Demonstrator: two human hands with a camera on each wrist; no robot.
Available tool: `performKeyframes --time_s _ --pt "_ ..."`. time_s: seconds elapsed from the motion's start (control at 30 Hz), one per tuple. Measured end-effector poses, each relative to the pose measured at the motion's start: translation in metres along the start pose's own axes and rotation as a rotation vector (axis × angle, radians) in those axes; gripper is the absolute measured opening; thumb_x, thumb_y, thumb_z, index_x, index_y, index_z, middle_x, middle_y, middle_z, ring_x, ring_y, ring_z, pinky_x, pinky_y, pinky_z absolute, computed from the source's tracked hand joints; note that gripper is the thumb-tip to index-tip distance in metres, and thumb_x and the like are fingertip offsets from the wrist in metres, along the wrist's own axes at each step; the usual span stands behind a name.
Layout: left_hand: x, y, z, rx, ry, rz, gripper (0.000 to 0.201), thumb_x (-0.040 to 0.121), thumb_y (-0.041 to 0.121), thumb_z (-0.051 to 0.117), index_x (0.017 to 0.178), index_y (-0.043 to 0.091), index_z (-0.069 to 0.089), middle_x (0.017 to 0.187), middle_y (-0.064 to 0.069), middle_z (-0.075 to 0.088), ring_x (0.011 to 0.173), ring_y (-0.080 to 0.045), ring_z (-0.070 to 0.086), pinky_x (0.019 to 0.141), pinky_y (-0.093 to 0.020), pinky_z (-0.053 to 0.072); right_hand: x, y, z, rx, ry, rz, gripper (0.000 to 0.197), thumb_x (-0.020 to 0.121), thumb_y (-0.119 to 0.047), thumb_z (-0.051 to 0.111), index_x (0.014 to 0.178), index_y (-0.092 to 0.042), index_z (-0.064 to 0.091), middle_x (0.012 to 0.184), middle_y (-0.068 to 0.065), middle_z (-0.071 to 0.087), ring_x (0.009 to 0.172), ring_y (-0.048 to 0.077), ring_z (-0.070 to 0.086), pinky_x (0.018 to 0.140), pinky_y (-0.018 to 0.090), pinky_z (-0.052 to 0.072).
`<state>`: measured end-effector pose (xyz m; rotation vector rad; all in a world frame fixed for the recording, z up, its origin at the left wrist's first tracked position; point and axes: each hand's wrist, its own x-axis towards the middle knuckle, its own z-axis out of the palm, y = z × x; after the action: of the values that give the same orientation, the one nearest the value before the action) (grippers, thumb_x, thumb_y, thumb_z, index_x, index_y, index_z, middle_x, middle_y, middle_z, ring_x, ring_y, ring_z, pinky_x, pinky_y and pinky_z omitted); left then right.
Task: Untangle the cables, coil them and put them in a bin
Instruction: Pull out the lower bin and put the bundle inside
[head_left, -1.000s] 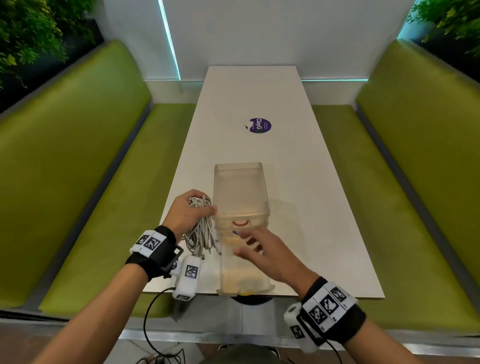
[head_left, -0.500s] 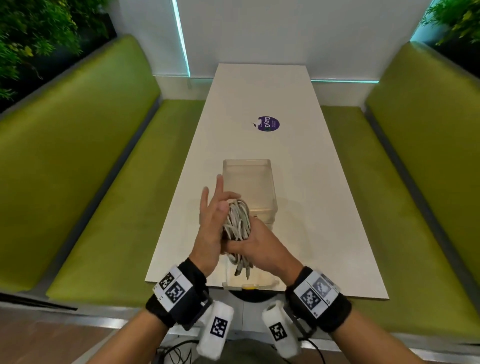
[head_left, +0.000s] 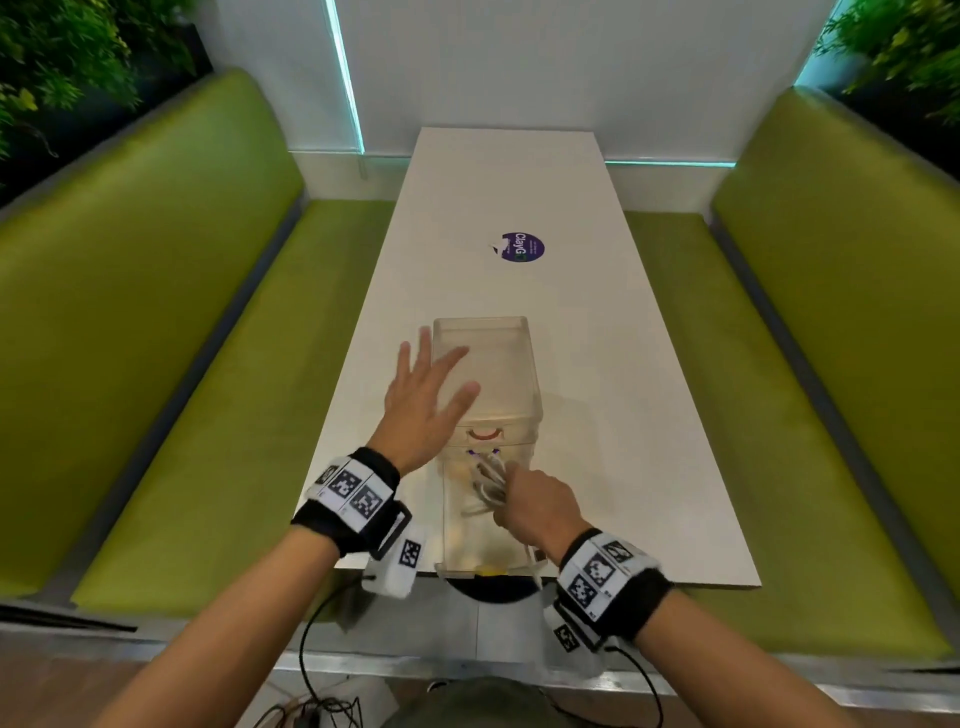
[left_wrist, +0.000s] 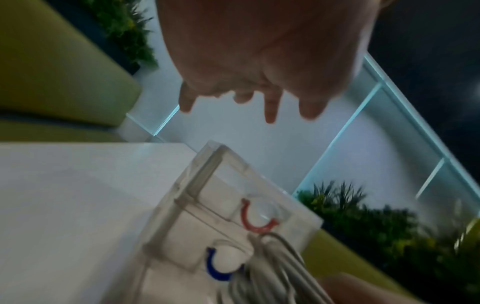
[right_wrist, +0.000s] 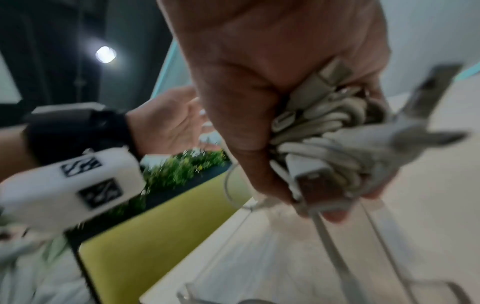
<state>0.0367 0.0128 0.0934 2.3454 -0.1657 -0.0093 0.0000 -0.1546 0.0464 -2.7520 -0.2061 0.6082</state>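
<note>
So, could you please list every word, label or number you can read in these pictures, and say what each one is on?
"ClayG": white letters on the round purple sticker on the white table; the smaller print beneath it is too small to read.
Black-and-white square code markers on the wristbands: patterns only, no readable text.
The clear bin and the grey cables show no lettering.

Your surface: one long white rectangular tabletop, running away from you between two green upholstered benches. Items lying directly on it:

1. A round purple sticker with white lettering, towards the far half, well apart from the rest.
2. A clear plastic drawer unit, at your near end. Its lower drawer is pulled out towards you, reaching the surface's near edge.
</note>
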Motion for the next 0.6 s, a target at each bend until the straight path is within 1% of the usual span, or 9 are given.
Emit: performKeyframes --time_s 0.07,0.13,0.23,0.3,0.37,0.4,0.5,0.57,0.6 --pt "0.011 -0.009 0.005 0.249 -0.191 0.072 0.067 0.086 0.067 0.041 0.146 0.045 0.022 0.16 0.008 -0.011 0.145 -0.023 -0.02 0.116 -0.059 0.007 0.005 -0.013 0.009 -0.177 -0.043 0.011 0.024 0.091 -0.014 0.048 0.114 -0.009 0.053 0.114 0.011 0.064 0.102 0.031 0.062 0.077 0.034 0.045" --pt "0.015 -0.015 0.009 0.288 -0.315 0.062 0.067 0.087 0.06 0.051 0.146 0.045 0.022 0.161 0.009 -0.001 0.145 -0.023 -0.02 0.117 -0.056 0.012 0.014 -0.026 0.019 -0.315 -0.111 0.08 0.028 0.092 -0.014 0.05 0.119 -0.006 0.055 0.118 0.01 0.063 0.107 0.03 0.062 0.082 0.037 0.049" --pt "0.014 -0.021 0.012 0.276 -0.288 0.079 0.059 0.093 0.045 0.051 0.146 0.039 0.026 0.161 0.007 0.009 0.147 -0.025 -0.016 0.119 -0.044 0.01 0.026 -0.045 0.024 -0.51 -0.154 0.133 0.035 0.09 -0.008 0.048 0.125 -0.008 0.053 0.12 0.011 0.058 0.106 0.032 0.06 0.073 0.043 0.051" --pt "0.012 -0.019 0.012 0.315 -0.267 0.087 0.057 0.095 0.041 0.049 0.147 0.036 0.026 0.161 0.004 0.011 0.147 -0.029 -0.013 0.118 -0.041 0.007 0.033 -0.053 0.026 -0.568 -0.161 0.193 0.037 0.092 -0.011 0.045 0.128 -0.003 0.047 0.126 0.017 0.051 0.111 0.035 0.055 0.078 0.046 0.052" --pt "0.014 -0.016 0.012 0.345 -0.277 0.075 0.057 0.096 0.04 0.047 0.148 0.035 0.025 0.161 0.002 0.011 0.147 -0.03 -0.012 0.118 -0.04 0.007 0.035 -0.055 0.029 -0.517 -0.138 0.292 0.045 0.097 -0.019 0.04 0.133 0.007 0.036 0.133 0.024 0.043 0.119 0.038 0.048 0.088 0.047 0.05" --pt "0.015 -0.015 0.012 0.353 -0.282 0.07 0.057 0.096 0.04 0.046 0.148 0.034 0.024 0.161 0.002 0.01 0.147 -0.03 -0.012 0.118 -0.04 0.008 0.039 -0.053 0.034 -0.467 -0.095 0.296 0.049 0.1 -0.022 0.036 0.135 0.011 0.029 0.138 0.027 0.039 0.124 0.04 0.045 0.094 0.047 0.048" --pt "0.015 -0.011 0.011 0.347 -0.281 0.057 0.057 0.096 0.042 0.045 0.148 0.034 0.024 0.161 0.0 0.01 0.147 -0.03 -0.011 0.118 -0.041 0.009 0.047 -0.05 0.043 -0.269 -0.096 0.246 0.053 0.1 -0.023 0.036 0.142 0.007 0.022 0.148 0.026 0.03 0.134 0.037 0.036 0.105 0.039 0.037" --pt "0.015 -0.011 0.013 0.36 -0.279 0.065 0.057 0.097 0.041 0.045 0.149 0.033 0.024 0.161 0.0 0.01 0.147 -0.03 -0.011 0.118 -0.041 0.009 0.046 -0.047 0.039 -0.126 -0.111 0.303 0.066 0.098 -0.028 0.042 0.144 0.009 0.013 0.151 0.026 0.024 0.138 0.035 0.032 0.11 0.04 0.032" --pt "0.015 -0.01 0.013 0.37 -0.276 0.071 0.057 0.097 0.041 0.045 0.149 0.033 0.024 0.161 0.0 0.01 0.147 -0.031 -0.01 0.118 -0.041 0.008 0.044 -0.045 0.036 -0.014 -0.096 0.326 0.069 0.096 -0.029 0.047 0.144 0.01 0.015 0.15 0.025 0.026 0.137 0.034 0.033 0.109 0.039 0.033"
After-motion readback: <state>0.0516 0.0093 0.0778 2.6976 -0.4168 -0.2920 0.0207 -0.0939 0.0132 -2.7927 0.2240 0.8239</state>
